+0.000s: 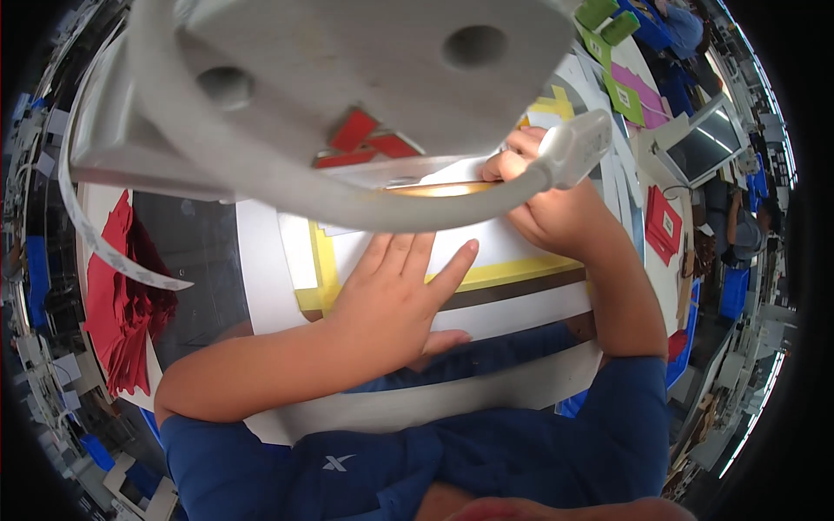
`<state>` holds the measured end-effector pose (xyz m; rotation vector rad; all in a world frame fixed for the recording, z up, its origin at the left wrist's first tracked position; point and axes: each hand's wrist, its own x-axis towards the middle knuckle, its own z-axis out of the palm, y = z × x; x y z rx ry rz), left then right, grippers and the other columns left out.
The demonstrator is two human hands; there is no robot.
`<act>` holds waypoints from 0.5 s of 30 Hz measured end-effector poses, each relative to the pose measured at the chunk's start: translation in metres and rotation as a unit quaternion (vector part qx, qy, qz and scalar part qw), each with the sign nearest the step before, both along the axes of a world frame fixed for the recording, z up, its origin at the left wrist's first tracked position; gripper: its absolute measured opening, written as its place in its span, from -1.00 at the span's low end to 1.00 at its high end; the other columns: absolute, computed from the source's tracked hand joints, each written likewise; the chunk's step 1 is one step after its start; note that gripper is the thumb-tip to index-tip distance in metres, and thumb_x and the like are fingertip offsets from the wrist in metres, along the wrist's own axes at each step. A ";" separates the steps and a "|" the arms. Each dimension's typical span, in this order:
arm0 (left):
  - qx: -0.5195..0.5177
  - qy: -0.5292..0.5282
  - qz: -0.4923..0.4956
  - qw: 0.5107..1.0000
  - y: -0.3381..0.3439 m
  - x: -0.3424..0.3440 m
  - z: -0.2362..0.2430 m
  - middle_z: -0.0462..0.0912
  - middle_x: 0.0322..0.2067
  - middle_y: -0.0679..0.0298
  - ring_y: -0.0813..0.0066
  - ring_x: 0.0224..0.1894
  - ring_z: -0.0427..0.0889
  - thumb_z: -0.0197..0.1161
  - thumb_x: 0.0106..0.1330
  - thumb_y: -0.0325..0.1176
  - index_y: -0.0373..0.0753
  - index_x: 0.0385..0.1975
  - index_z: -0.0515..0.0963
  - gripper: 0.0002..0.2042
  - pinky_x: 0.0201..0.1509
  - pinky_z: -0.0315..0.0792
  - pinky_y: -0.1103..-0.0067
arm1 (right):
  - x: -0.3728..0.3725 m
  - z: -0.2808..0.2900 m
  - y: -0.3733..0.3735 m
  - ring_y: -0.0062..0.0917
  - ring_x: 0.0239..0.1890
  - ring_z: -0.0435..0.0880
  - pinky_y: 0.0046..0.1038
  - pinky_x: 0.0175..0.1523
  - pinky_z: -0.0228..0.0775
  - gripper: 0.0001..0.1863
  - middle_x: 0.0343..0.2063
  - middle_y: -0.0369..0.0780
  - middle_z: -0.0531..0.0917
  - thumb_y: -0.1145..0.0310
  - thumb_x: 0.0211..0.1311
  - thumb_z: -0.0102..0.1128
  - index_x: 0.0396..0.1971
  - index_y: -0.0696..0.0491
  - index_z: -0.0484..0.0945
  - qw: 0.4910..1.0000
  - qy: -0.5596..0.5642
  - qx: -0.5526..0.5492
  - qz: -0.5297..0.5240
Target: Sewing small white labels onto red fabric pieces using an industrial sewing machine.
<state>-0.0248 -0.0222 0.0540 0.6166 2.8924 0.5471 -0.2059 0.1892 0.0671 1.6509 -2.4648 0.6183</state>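
Observation:
My left hand (387, 300) lies flat with its fingers spread on a white sheet (491, 247) edged with yellow tape (512, 272). Its fingertips reach to just below a thick white cable (365, 204). My right hand (556, 217) rests at the far right of the sheet, its fingers curled in beside a narrow brown strip (452, 188). The cable's plug end partly covers that hand, and whatever its fingers hold is hidden. Above both hands hangs a large grey machine head (382, 78) with red stickers, blocking the far part of the sheet.
Red fabric pieces (122, 304) are heaped at the left, near a hanging white tape (130, 267). On the right are flat red pieces (663, 224), a small screen (705, 141) and green thread spools (619, 29). Other people sit beyond the table at the right.

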 end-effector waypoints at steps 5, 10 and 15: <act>-0.038 0.076 0.109 0.990 -0.070 0.041 0.015 0.46 0.37 -0.21 -0.23 0.38 0.47 0.51 0.24 0.05 -0.22 0.42 0.49 -0.22 0.48 0.30 0.01 | -0.007 -0.003 -0.032 -0.08 0.01 0.72 -0.11 0.27 0.50 -0.79 -0.04 -0.02 0.75 0.47 0.29 0.22 -0.10 0.07 0.69 0.989 -0.091 0.061 0.100; -0.166 0.232 0.362 0.887 -0.162 0.107 0.030 0.70 0.15 0.03 -0.05 0.19 0.64 0.44 0.37 -0.31 -0.30 0.21 0.66 -0.57 0.31 0.46 0.20 | -0.011 -0.015 -0.052 -0.11 -0.22 0.77 -0.08 0.04 0.60 -0.85 -0.35 -0.11 0.75 0.32 0.35 0.24 -0.17 0.01 0.67 0.978 -0.126 0.140 0.088; -0.188 0.296 0.538 0.767 -0.258 0.189 0.046 0.75 0.01 -0.02 -0.05 0.09 0.71 0.34 0.50 -0.31 -0.27 0.09 0.69 -0.74 0.21 0.53 0.26 | 0.003 0.004 -0.056 0.00 -0.18 0.75 -0.13 -0.08 0.57 -0.78 -0.18 0.01 0.78 0.43 0.37 0.27 -0.05 0.14 0.70 0.968 -0.188 0.162 0.029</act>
